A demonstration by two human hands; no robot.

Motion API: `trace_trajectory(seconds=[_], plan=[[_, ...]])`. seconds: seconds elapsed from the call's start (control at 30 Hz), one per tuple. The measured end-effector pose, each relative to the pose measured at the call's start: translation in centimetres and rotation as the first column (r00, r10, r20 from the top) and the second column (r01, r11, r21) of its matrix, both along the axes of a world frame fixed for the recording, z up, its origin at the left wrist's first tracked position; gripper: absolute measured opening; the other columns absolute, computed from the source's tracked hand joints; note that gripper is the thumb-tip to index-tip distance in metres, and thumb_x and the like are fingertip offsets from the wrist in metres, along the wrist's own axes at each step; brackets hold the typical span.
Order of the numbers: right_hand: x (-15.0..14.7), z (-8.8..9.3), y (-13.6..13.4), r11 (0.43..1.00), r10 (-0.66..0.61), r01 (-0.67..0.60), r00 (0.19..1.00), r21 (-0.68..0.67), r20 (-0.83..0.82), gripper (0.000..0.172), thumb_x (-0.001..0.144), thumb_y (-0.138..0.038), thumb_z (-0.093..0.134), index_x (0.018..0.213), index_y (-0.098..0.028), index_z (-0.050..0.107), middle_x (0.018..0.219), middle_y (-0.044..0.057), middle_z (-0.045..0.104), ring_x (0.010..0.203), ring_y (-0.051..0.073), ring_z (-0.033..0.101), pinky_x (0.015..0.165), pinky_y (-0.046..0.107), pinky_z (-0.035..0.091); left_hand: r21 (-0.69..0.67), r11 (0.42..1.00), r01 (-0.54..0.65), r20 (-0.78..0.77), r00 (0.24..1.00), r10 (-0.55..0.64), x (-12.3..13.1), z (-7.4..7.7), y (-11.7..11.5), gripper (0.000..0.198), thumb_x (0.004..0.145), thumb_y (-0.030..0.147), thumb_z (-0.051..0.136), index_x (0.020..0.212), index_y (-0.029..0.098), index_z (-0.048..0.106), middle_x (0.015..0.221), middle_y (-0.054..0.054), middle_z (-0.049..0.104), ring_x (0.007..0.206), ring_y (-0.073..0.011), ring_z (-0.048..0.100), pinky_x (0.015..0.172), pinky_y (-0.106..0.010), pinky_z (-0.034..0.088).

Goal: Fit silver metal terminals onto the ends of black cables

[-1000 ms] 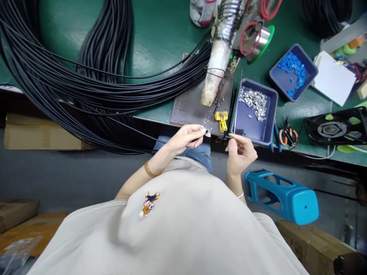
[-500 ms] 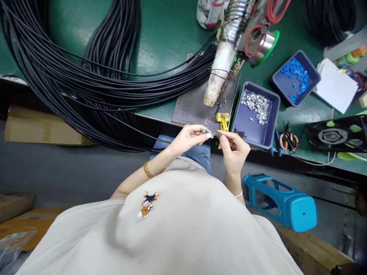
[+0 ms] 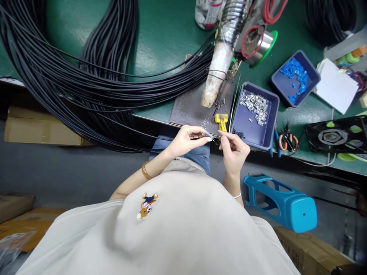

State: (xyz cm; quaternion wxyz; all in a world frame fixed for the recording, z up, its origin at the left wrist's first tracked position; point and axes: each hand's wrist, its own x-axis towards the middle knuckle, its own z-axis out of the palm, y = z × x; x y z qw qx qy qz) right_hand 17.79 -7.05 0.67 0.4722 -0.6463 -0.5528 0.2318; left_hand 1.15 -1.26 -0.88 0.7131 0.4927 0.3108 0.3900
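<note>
My left hand (image 3: pixel 186 140) pinches the end of a thin black cable (image 3: pixel 143 133) that runs off to the left, with a small metal piece at its tip (image 3: pixel 208 135). My right hand (image 3: pixel 233 149) is closed in a pinch just right of that tip, on something too small to name. Both hands hover at the bench's front edge, in front of a dark metal plate (image 3: pixel 190 109). A purple tray (image 3: pixel 268 126) holding several small silver clips (image 3: pixel 255 104) lies right of the plate.
A thick bundle of black cables (image 3: pixel 94 84) sweeps across the green bench (image 3: pixel 163 34). A foil-wrapped tool (image 3: pixel 220 57), a solder spool (image 3: pixel 262 42), a tray of blue parts (image 3: pixel 295 74), scissors (image 3: pixel 286 137) and a fan (image 3: pixel 332 130) stand behind and right. A blue stool (image 3: pixel 282 202) lies tipped on the floor.
My right hand has moved left from beside the purple tray until its fingertips meet the cable tip held by my left hand. The left hand has barely moved.
</note>
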Motion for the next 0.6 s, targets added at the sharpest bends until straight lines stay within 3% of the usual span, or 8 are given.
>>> trace_trajectory(seconds=[0.1, 0.2, 0.4, 0.47, 0.6], plan=[[0.12, -0.04, -0.24, 0.998, 0.000, -0.001, 1.000, 0.067, 0.025, 0.022, 0.091, -0.040, 0.061, 0.096, -0.026, 0.077, 0.071, -0.001, 0.070, 0.050, 0.010, 0.052, 0.049, 0.026, 0.039, 0.019, 0.999, -0.027, -0.007, 1.000, 0.027, 0.13, -0.07, 0.02, 0.017, 0.076, 0.028, 0.076, 0.078, 0.011, 0.073, 0.074, -0.003, 0.069, 0.070, -0.0100, 0.061, 0.070, -0.021, 0.050], [0.22, -0.11, -0.38, 0.987, 0.116, -0.129, 0.984, 0.094, 0.132, 0.019, 0.093, -0.034, 0.060, 0.095, -0.027, 0.078, 0.064, -0.002, 0.065, 0.050, 0.010, 0.051, 0.050, 0.026, 0.038, 0.029, 0.999, -0.035, 0.007, 0.999, 0.034, 0.05, 0.03, 0.14, 0.019, 0.076, 0.028, 0.077, 0.076, 0.011, 0.071, 0.071, -0.001, 0.067, 0.066, -0.0082, 0.059, 0.066, -0.019, 0.049], [0.46, -0.90, -0.40, 0.940, 0.197, -0.312, 0.825, 0.136, 0.530, 0.023, 0.093, -0.030, 0.059, 0.106, -0.025, 0.077, 0.055, -0.003, 0.061, 0.047, 0.009, 0.047, 0.052, 0.026, 0.038, -0.124, 0.987, 0.106, 0.053, 0.994, -0.100, -0.72, 0.27, 0.51, 0.030, 0.077, 0.038, 0.079, 0.079, 0.011, 0.066, 0.060, 0.001, 0.061, 0.042, -0.0024, 0.038, 0.040, -0.019, 0.025], [0.40, -0.98, -0.40, 0.930, 0.202, -0.331, 0.823, 0.159, 0.532, 0.023, 0.092, -0.028, 0.060, 0.107, -0.025, 0.076, 0.055, -0.003, 0.061, 0.047, 0.009, 0.047, 0.053, 0.026, 0.039, -0.155, 0.983, 0.102, 0.073, 0.993, -0.092, -0.82, 0.38, 0.58, 0.031, 0.077, 0.040, 0.079, 0.081, 0.011, 0.067, 0.059, 0.002, 0.058, 0.042, -0.0023, 0.036, 0.040, -0.020, 0.022], [-0.06, -0.58, -0.34, 0.953, 0.100, -0.183, 0.943, 0.243, 0.317, 0.024, 0.092, -0.022, 0.061, 0.111, -0.026, 0.074, 0.066, -0.003, 0.069, 0.049, 0.009, 0.054, 0.051, 0.024, 0.042, -0.122, 0.992, 0.036, 0.065, 0.997, -0.029, -0.58, 0.71, 0.59, 0.031, 0.074, 0.038, 0.081, 0.073, 0.011, 0.066, 0.059, 0.002, 0.057, 0.050, -0.0039, 0.045, 0.047, -0.018, 0.035]])
